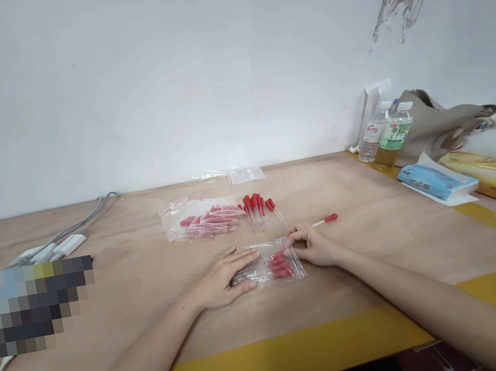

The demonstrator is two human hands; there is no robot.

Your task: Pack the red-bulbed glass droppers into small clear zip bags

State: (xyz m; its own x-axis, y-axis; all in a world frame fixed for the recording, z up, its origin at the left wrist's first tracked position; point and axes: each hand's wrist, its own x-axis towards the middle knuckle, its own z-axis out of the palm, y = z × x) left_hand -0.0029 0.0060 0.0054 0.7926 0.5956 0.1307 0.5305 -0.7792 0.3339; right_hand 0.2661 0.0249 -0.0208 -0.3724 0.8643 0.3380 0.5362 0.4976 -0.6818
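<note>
A clear zip bag (259, 273) lies flat on the table, with several red-bulbed droppers (280, 267) side by side in it, bulbs toward its right end. My left hand (226, 277) rests on the bag's left part, fingers stretched out and thumb apart. At the right end, my right hand (312, 246) has its thumb and index finger bent together at the end of the topmost dropper's red bulb. Just behind the right hand shows another dropper (330, 218); whether it lies on the table or touches the hand, I cannot tell.
Beyond my hands lie loose droppers (255, 204) and, left of them, a pile of filled bags (206, 220). A flat bag (246, 175) lies near the wall. Cables and white adapters (70, 244) are at left. Bottles (395, 134) and tissue packs (439, 179) stand at right.
</note>
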